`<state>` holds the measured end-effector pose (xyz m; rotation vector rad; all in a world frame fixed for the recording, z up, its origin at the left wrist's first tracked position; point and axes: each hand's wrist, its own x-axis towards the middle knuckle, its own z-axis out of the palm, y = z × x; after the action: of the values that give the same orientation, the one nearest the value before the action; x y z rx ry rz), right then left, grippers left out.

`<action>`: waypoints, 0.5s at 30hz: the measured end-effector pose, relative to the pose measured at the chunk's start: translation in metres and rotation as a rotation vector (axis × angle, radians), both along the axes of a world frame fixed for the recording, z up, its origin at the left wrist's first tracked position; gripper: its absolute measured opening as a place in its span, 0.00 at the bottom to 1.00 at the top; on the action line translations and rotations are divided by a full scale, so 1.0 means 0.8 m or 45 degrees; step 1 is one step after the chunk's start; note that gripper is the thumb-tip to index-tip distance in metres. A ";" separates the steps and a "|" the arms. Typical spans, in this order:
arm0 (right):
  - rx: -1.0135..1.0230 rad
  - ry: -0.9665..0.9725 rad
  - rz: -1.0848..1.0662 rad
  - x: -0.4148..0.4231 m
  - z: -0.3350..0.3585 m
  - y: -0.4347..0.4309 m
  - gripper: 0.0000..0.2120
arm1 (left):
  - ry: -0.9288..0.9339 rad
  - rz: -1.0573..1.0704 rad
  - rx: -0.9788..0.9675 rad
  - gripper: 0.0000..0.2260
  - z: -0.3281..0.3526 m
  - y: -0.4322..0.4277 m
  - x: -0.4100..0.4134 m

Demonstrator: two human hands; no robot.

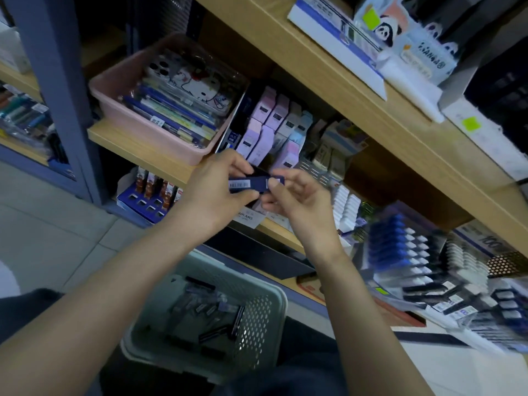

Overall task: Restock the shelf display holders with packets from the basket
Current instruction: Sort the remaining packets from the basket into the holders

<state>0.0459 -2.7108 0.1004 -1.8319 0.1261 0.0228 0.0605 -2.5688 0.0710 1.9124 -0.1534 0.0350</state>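
Both arms reach up in front of the shelf (pixel 137 144), hands close together. The left hand (pixel 213 190) and right hand (pixel 294 195) pinch a dark blue packet (pixel 251 182) by its ends, right above the basket (pixel 257 287) holding more packets.

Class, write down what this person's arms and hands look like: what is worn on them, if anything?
The left forearm and right forearm are bare as far as the view shows: no sleeves, no gloves. No ring shows on the left hand or right hand, and neither wrist shows a watch or band.
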 end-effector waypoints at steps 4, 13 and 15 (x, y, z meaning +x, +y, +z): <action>0.020 -0.270 -0.259 0.006 0.004 -0.016 0.05 | -0.274 0.054 0.349 0.14 -0.018 0.006 0.000; -0.450 -0.531 -0.140 0.008 -0.006 -0.038 0.07 | -0.580 -0.091 0.771 0.19 -0.049 0.019 0.006; -0.501 -0.547 -0.085 0.009 -0.011 -0.035 0.06 | -0.614 -0.174 0.759 0.20 -0.051 0.020 0.009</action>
<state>0.0532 -2.7386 0.0914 -2.1785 -0.1206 -0.4696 0.0680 -2.5527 0.0302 2.4514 -0.6816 0.3978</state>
